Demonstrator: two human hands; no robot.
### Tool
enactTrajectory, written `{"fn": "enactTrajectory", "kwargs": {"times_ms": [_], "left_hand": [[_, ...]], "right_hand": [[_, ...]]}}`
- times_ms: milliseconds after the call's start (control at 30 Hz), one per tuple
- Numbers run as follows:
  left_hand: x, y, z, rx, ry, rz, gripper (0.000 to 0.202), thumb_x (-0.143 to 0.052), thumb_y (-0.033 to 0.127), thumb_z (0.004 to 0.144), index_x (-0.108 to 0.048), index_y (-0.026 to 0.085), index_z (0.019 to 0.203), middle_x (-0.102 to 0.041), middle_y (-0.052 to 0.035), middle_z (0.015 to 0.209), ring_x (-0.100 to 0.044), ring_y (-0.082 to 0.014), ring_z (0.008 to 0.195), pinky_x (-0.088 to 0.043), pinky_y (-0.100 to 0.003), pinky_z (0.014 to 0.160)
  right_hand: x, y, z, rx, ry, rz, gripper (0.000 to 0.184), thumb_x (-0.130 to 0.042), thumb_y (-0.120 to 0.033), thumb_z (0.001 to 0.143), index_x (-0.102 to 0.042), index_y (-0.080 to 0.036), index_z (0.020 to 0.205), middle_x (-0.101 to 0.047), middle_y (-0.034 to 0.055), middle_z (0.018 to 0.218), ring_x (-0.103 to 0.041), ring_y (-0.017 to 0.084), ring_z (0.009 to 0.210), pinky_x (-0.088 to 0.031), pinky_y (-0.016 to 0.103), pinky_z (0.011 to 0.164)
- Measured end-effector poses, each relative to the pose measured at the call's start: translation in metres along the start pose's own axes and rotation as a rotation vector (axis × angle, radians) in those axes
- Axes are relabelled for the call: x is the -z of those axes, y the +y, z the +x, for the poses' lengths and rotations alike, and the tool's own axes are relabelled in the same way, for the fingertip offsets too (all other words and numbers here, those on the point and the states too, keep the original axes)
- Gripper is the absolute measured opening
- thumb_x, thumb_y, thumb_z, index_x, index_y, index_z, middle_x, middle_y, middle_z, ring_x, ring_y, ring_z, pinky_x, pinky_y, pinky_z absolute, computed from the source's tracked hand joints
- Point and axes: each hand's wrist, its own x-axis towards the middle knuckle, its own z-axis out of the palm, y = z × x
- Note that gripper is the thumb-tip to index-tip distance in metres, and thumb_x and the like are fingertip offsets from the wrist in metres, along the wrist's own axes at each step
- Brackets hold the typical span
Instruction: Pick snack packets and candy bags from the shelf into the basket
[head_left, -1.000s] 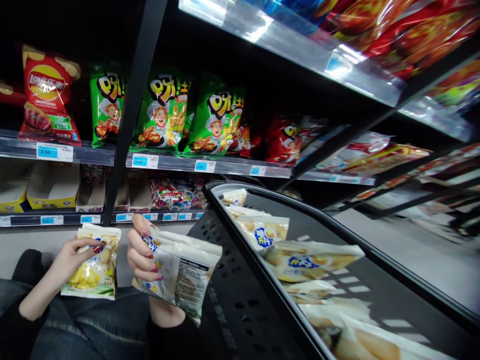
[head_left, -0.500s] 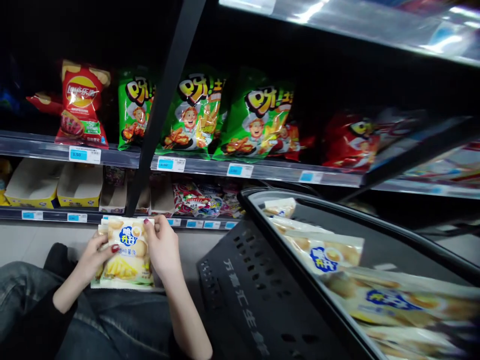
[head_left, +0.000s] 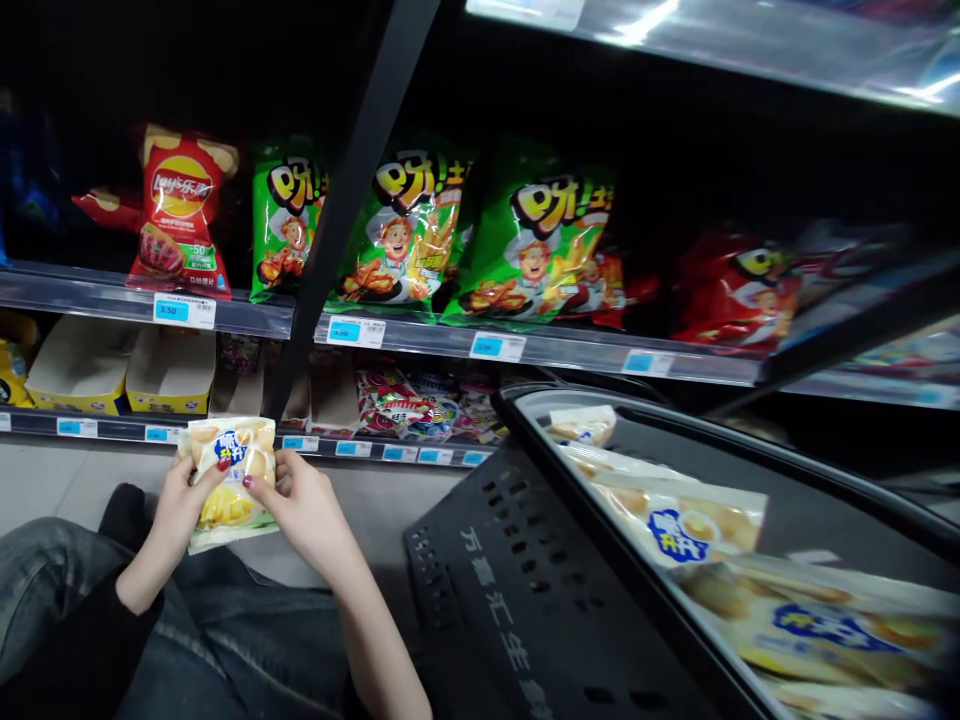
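Both my hands grip a stack of pale yellow snack packets (head_left: 229, 478) with a blue logo, held upright over my jeans in front of the lowest shelf. My left hand (head_left: 176, 505) clasps the left edge, fingers curled round it. My right hand (head_left: 304, 505) pinches the right edge with thumb and fingers. To my right stands a black plastic crate (head_left: 517, 590) holding several more of the same packets (head_left: 679, 520).
Green chip bags (head_left: 409, 235) and a red chip bag (head_left: 180, 215) stand on the middle shelf above blue price tags. Open cardboard display boxes (head_left: 124, 370) and small sweets fill the bottom shelf. A black upright post (head_left: 352, 200) crosses the shelving. Grey floor lies below.
A second ago each hand held separate packets apart. They came together into one stack, and both hands now hold it, moved slightly left and up towards the bottom shelf.
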Motion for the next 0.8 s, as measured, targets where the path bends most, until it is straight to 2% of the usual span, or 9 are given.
{"fn": "enactTrajectory", "kwargs": {"times_ms": [167,300,367,433,467,533,633,700,800], "left_hand": [[0.0,0.002,0.0,0.069,-0.032,-0.056,0.049,-0.071,0.037,0.06,-0.059,0.01,0.099,-0.067,-0.0124,0.099,-0.063,-0.0291,0.091,-0.049,-0.038,0.079],[0.001,0.008,-0.004,0.151,-0.09,-0.17,0.051,-0.076,0.032,0.053,-0.058,0.011,0.096,-0.071,-0.0112,0.089,-0.067,-0.0288,0.078,-0.052,-0.038,0.072],[0.001,0.011,-0.006,0.197,-0.097,-0.206,0.047,-0.076,0.031,0.052,-0.06,0.012,0.092,-0.072,-0.01,0.081,-0.067,-0.0292,0.077,-0.053,-0.038,0.072],[0.002,0.013,-0.008,0.243,-0.055,-0.236,0.041,-0.075,0.028,0.051,-0.059,0.014,0.087,-0.072,-0.0082,0.077,-0.067,-0.0294,0.077,-0.053,-0.039,0.072],[0.002,0.014,-0.009,0.267,-0.02,-0.256,0.039,-0.074,0.026,0.05,-0.058,0.016,0.085,-0.072,-0.007,0.075,-0.067,-0.0295,0.077,-0.054,-0.039,0.072],[0.003,0.015,-0.01,0.307,0.043,-0.312,0.039,-0.072,0.021,0.049,-0.054,0.018,0.084,-0.071,-0.0049,0.072,-0.067,-0.0302,0.078,-0.054,-0.041,0.072],[0.002,0.018,-0.012,0.331,0.063,-0.401,0.04,-0.067,0.017,0.052,-0.051,0.018,0.089,-0.071,-0.0034,0.07,-0.067,-0.0306,0.08,-0.054,-0.043,0.074],[0.001,0.019,-0.013,0.34,0.054,-0.442,0.039,-0.065,0.016,0.056,-0.051,0.018,0.092,-0.071,-0.0034,0.07,-0.067,-0.0299,0.081,-0.054,-0.043,0.075],[-0.002,0.017,-0.011,0.357,0.064,-0.49,0.035,-0.062,0.013,0.062,-0.051,0.018,0.096,-0.072,-0.0038,0.072,-0.067,-0.0282,0.081,-0.054,-0.041,0.075]], "right_hand": [[-0.002,-0.004,-0.002,0.021,-0.052,-0.004,0.022,-0.06,-0.033,0.07,-0.056,-0.018,0.086,-0.061,0.0034,0.075,-0.053,0.017,0.068,-0.037,0.027,0.06],[0.002,0.0,0.0,0.15,-0.133,0.028,0.02,-0.057,-0.036,0.073,-0.059,-0.018,0.084,-0.059,0.0042,0.083,-0.051,0.018,0.077,-0.038,0.029,0.068],[0.003,0.006,0.005,0.145,-0.057,0.123,0.02,-0.051,-0.037,0.077,-0.058,-0.018,0.08,-0.057,0.004,0.082,-0.051,0.017,0.079,-0.039,0.03,0.072],[0.003,0.014,0.01,0.049,0.064,0.235,0.019,-0.049,-0.035,0.078,-0.054,-0.018,0.082,-0.056,0.0038,0.083,-0.052,0.017,0.081,-0.041,0.029,0.074],[0.002,0.018,0.012,-0.001,0.082,0.294,0.02,-0.05,-0.035,0.077,-0.053,-0.018,0.087,-0.056,0.0041,0.086,-0.052,0.017,0.082,-0.042,0.029,0.075],[0.001,0.021,0.014,-0.043,-0.002,0.411,0.026,-0.052,-0.035,0.075,-0.051,-0.017,0.093,-0.058,0.0051,0.091,-0.054,0.017,0.086,-0.043,0.029,0.076],[-0.003,0.018,0.013,0.02,-0.149,0.532,0.024,-0.049,-0.035,0.078,-0.052,-0.016,0.092,-0.061,0.0054,0.091,-0.057,0.018,0.087,-0.044,0.029,0.077],[-0.005,0.015,0.012,0.059,-0.115,0.504,0.021,-0.048,-0.032,0.078,-0.053,-0.016,0.09,-0.062,0.0051,0.087,-0.058,0.018,0.083,-0.044,0.029,0.074],[-0.005,0.018,0.013,0.056,0.044,0.39,0.016,-0.047,-0.028,0.076,-0.054,-0.016,0.085,-0.062,0.0046,0.08,-0.058,0.018,0.078,-0.044,0.029,0.071]]}}
